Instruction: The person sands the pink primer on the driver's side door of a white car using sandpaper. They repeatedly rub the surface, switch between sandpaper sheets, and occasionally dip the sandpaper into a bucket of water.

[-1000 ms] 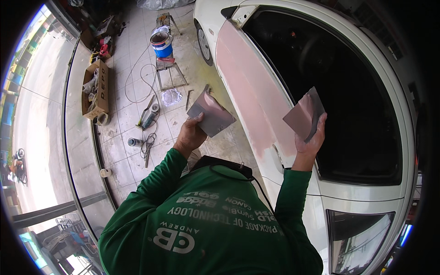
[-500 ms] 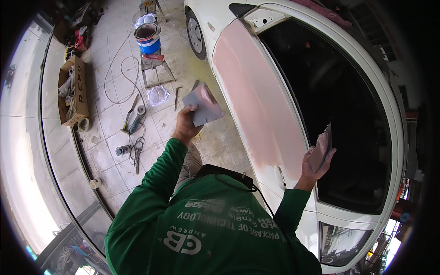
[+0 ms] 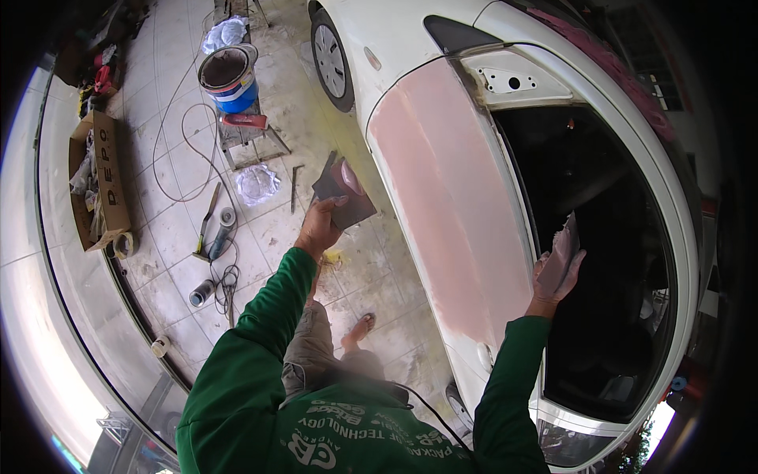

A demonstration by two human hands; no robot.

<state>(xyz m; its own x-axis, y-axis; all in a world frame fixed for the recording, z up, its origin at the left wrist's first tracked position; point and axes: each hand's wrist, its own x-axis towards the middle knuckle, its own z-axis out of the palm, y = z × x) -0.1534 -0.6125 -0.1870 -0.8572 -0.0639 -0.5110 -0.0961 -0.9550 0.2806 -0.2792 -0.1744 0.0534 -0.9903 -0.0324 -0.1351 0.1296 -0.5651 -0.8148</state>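
Note:
My left hand grips a dark grey putty plate, tilted, with a lump of pink body filler on its upper side. In my right hand is a flat putty spreader, its face coated with pink filler and its upper edge ragged. That hand is in front of the dark side window of a white car. Left of the window, a broad smooth layer of pink filler covers the door panel. Neither tool appears to touch the panel.
On the left, a narrow bench carries a blue paint bucket and a red tool. A grinder, a hammer-like tool, a can and cables lie on the tiles. A cardboard box stands farther left.
The view has shifted, and my legs and one foot now show below. The putty plate in my left hand has tilted and looks darker. Both hands keep their hold.

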